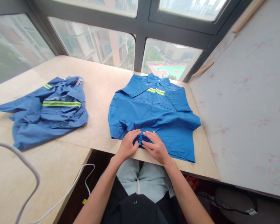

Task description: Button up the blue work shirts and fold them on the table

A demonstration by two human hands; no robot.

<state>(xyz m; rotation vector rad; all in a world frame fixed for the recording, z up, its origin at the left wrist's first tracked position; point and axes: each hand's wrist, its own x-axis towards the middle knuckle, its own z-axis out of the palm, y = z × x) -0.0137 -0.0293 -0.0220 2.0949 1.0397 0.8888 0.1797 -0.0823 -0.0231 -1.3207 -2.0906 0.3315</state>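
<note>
A blue work jacket (140, 105) lies front up on the board, collar toward the window, with yellow-green reflective stripes across the chest. Its sleeves are folded in over the front. At the middle of its bottom hem, my left hand (128, 143) rests on the cloth, thumb and fingers apart, a ring on one finger. Close beside it, my right hand (156, 146) touches the same part of the jacket with its fingers spread. Creases run across the lower front above both hands. Farther left is a second blue jacket (60, 115), rumpled, with similar stripes.
The pale wooden board (100, 93) runs up to the dark window frame (140, 49). A wall (247, 102) with a faded flower pattern bounds the right side. A white cable (70, 188) loops over the left board's edge. Dark space lies below the front edge.
</note>
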